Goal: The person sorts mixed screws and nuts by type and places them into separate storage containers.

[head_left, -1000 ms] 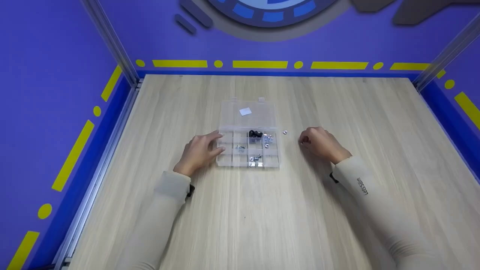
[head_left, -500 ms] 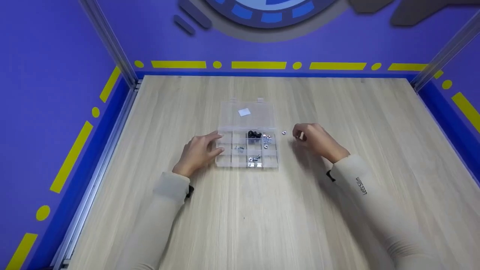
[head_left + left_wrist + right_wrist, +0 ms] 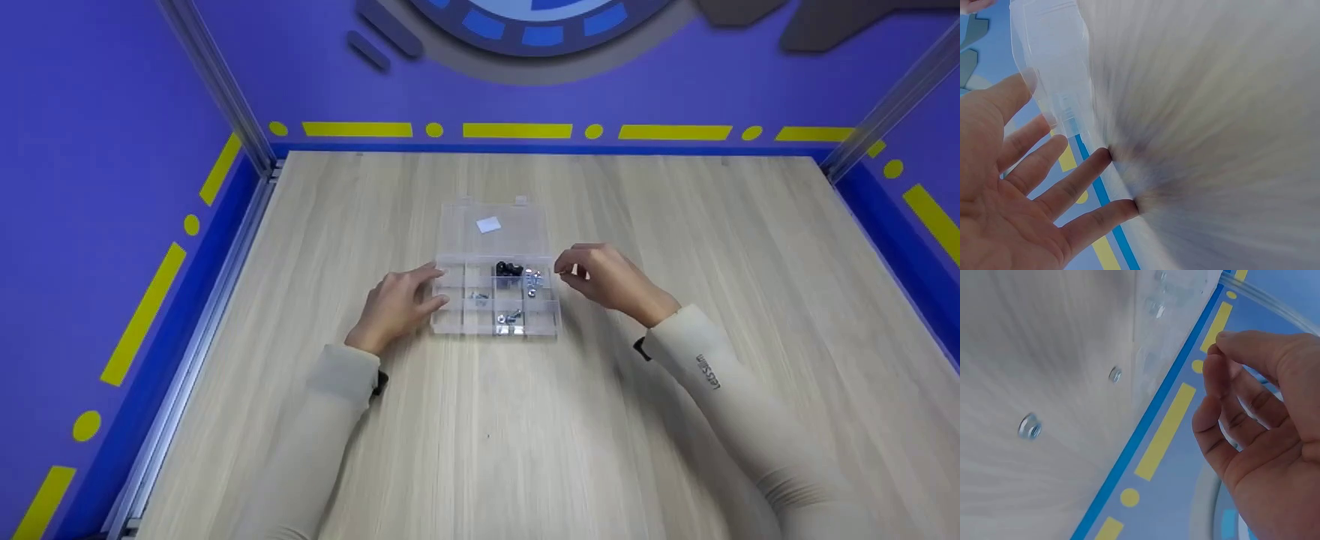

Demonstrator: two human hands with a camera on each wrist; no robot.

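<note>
A clear compartment box lies on the table with its lid folded back. My left hand rests at its left side, thumb and fingertips at the edge; in the left wrist view those fingers are spread and nearly straight. My right hand is at the box's right wall, thumb and index finger pinching a small metal nut mostly hidden by the fingertips. Two flanged nuts, a nearer one and a farther one, lie on the table in the right wrist view.
Compartments hold black round pieces, shiny nuts, small screws and mixed hardware. A white label is on the lid. Blue walls with metal corner posts border the table.
My right hand has moved left from the table to the box's right wall, and now covers the spot where a loose nut showed. My left hand has stayed at the box.
</note>
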